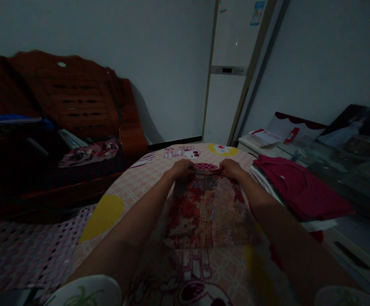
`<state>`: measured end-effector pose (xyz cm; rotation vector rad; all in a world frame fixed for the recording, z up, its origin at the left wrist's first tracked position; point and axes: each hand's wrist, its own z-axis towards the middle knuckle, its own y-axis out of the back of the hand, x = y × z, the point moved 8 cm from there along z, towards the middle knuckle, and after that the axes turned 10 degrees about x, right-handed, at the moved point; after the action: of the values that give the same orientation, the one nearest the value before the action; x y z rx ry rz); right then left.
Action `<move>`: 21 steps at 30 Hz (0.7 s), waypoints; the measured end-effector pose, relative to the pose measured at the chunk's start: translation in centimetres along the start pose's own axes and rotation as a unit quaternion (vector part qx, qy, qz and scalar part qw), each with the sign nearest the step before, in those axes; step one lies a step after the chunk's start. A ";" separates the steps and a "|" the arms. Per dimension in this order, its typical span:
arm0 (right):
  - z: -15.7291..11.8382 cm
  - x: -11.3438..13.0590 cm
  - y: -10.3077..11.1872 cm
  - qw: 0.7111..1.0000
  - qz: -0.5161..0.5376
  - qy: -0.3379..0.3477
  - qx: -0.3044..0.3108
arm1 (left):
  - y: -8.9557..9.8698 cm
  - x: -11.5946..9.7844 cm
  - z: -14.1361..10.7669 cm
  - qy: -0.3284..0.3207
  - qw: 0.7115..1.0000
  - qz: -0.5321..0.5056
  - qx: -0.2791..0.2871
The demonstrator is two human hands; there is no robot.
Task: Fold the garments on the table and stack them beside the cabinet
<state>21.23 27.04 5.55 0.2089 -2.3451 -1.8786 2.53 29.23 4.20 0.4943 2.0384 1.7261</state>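
Note:
A blurred garment (210,212) in red, tan and grey lies on the round table, its near edge toward me. Its kind is unclear, though the far edge looks like a waistband-like opening. My left hand (184,169) is closed on the left end of that far edge. The right end is pinched by my right hand (231,169). Between the two hands the edge is stretched slightly apart, and the table's dotted pink print shows just beyond it. Both sets of fingertips are partly hidden by the cloth.
A patterned tablecloth (108,212) covers the table. Folded clothes with a dark pink garment (299,185) on top lie at the right, beside a glass-topped cabinet (328,161). A wooden bench (79,102) holding cloths stands left; a tall white air conditioner (226,102) stands behind.

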 end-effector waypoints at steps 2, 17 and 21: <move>0.1 0.2 -1.4 1.000 -0.007 0.001 -0.007 | -0.5 -0.4 -0.3 0.030 0.998 0.014 -0.049; -2.0 0.9 -9.2 0.971 0.073 0.139 -0.180 | -6.2 -1.8 -2.3 -0.177 0.971 -0.103 -0.121; -0.5 -1.5 -8.6 0.975 0.058 0.111 -0.183 | -5.7 0.9 -1.0 -0.087 0.984 -0.077 -0.138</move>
<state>23.05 24.96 -2.74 0.2220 -1.7918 -2.0652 1.23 27.89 -1.32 0.3731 1.6402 1.7686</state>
